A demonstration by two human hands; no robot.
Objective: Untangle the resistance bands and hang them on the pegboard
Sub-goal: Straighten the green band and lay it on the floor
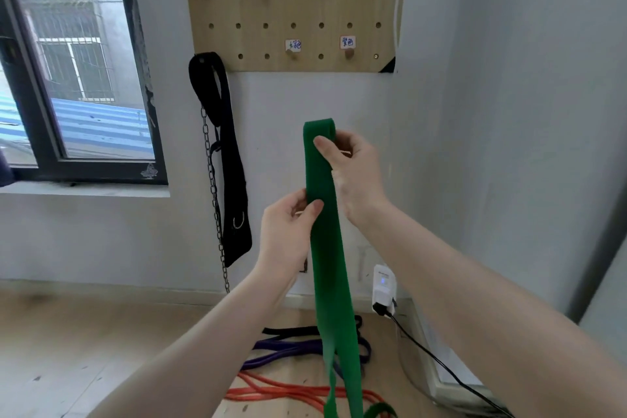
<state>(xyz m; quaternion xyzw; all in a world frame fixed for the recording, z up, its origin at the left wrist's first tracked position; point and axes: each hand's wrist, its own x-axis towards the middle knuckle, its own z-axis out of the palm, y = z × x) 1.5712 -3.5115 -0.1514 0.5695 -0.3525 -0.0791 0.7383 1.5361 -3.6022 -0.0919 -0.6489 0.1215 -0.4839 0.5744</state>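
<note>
A wide green resistance band (327, 248) hangs straight down in front of me, its top loop folded over below the pegboard. My right hand (353, 176) pinches the band near its top loop. My left hand (291, 227) grips the band lower down from the left side. The wooden pegboard (295, 7) is on the wall above, with several pegs and small handwritten labels; none of its pegs carries a band. On the floor lie a purple band (288, 351), a black band (291, 331) and an orange-red band (281, 390), overlapping each other.
A black strap with a metal chain (224, 159) hangs on the wall left of the pegboard. A window (74, 61) fills the left. A white plug-in device (384, 288) with a black cable sits low on the wall at right.
</note>
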